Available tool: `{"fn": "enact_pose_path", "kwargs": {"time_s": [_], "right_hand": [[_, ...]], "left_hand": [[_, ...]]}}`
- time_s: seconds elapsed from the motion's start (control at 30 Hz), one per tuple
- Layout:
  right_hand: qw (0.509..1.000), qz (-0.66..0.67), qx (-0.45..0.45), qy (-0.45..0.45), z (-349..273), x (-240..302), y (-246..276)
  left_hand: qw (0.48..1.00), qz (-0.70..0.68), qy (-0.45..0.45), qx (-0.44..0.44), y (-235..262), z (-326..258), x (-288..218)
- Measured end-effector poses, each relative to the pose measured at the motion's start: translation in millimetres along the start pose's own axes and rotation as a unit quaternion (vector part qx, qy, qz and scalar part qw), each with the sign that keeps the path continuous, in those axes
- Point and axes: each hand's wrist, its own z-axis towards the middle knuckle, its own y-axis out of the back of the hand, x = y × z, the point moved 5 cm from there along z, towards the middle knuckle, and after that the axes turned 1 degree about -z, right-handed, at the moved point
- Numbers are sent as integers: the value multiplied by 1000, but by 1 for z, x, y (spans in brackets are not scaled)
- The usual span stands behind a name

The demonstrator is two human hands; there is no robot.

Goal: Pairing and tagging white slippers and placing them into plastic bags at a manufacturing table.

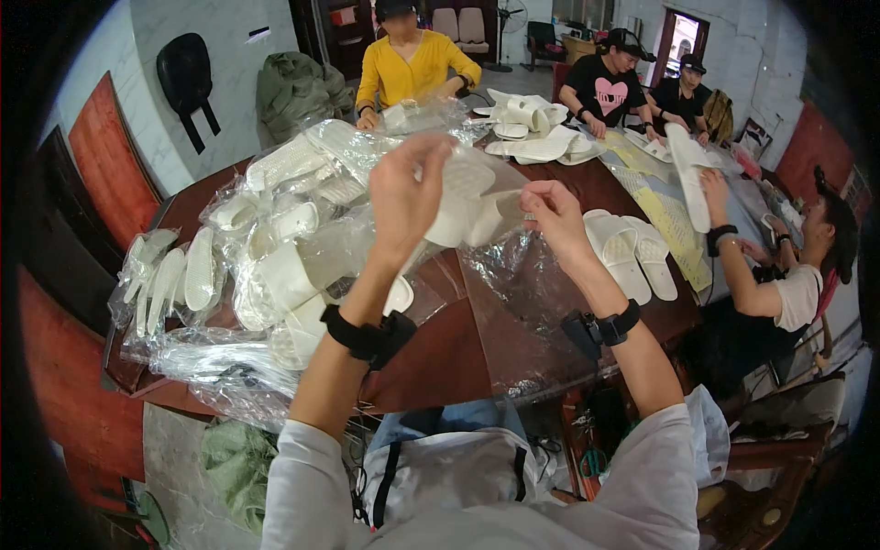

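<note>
Both my hands are raised over the dark brown table. My left hand grips a pair of white slippers inside a clear plastic bag. My right hand pinches the bag's edge beside the slippers. The bag hangs down from my hands toward the table. Black straps sit on both my wrists.
A heap of bagged white slippers covers the table's left side. A loose pair of white slippers lies to the right. More slippers are piled at the far end. Several other people sit around the table, one at right holding a slipper.
</note>
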Motion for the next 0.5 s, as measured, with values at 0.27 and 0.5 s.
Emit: {"fn": "enact_pose_path", "kwargs": {"time_s": [0.27, 0.5], "right_hand": [[949, -113, -222, 192, 2, 20, 11], [973, -69, -165, 143, 2, 47, 6]], "left_hand": [[980, -186, 53, 52, 33, 62, -8], [956, -233, 177, 34, 81, 110, -1]]}}
